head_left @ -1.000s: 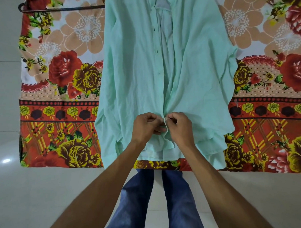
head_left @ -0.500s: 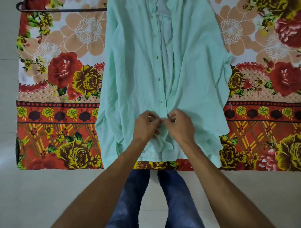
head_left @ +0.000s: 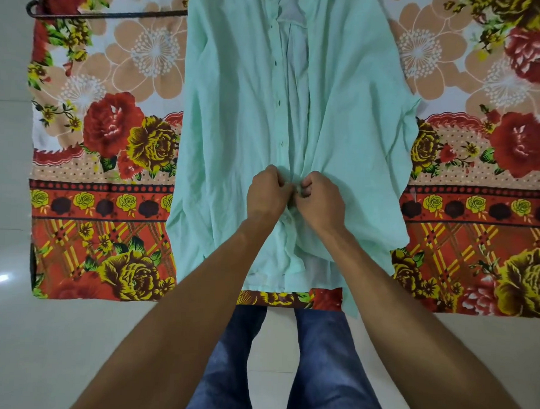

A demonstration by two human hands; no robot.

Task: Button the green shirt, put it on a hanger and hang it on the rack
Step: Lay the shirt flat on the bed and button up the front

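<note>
I've got the shirt [head_left: 234,126] flat on the sheet [head_left: 110,174], hem near me, so L hand [head_left: 267,195] & R hand [head_left: 322,200] pinch both placket edges together at a low button; hanger [head_left: 107,13] waits far left.

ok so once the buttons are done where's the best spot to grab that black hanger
Probably the long straight bar of the hanger, coming from above with the left hand. The hanger lies flat on the floral sheet beyond that hand, and this bar is bare. Its other end runs under the green shirt, so slide it out leftward.
</note>
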